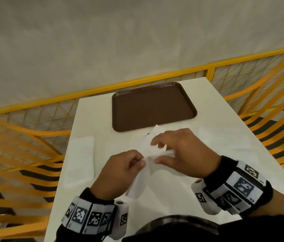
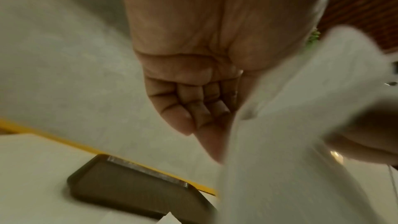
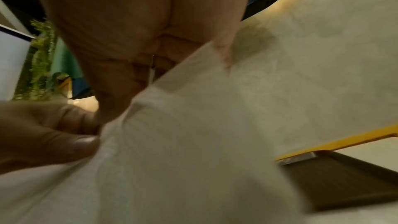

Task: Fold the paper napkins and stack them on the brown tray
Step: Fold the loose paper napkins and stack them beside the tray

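Note:
Above the white table (image 1: 216, 119) both hands hold one white paper napkin (image 1: 148, 147). My left hand (image 1: 125, 165) pinches its near edge between thumb and curled fingers. My right hand (image 1: 176, 151) grips the sheet just to the right, thumb under and fingers over. The napkin (image 2: 290, 142) hangs in loose folds and fills the lower part of the right wrist view (image 3: 183, 151). The brown tray (image 1: 153, 107) lies bare at the far end of the table, beyond the hands; its corner shows as the tray (image 2: 133, 192) and the tray (image 3: 344, 181) in the wrist views.
Another white napkin (image 1: 81, 154) lies flat on the table to the left, and a faint one (image 1: 225, 142) to the right. Orange slatted chairs (image 1: 15, 163) flank the table on both sides. A yellow mesh railing (image 1: 137, 84) runs behind the tray.

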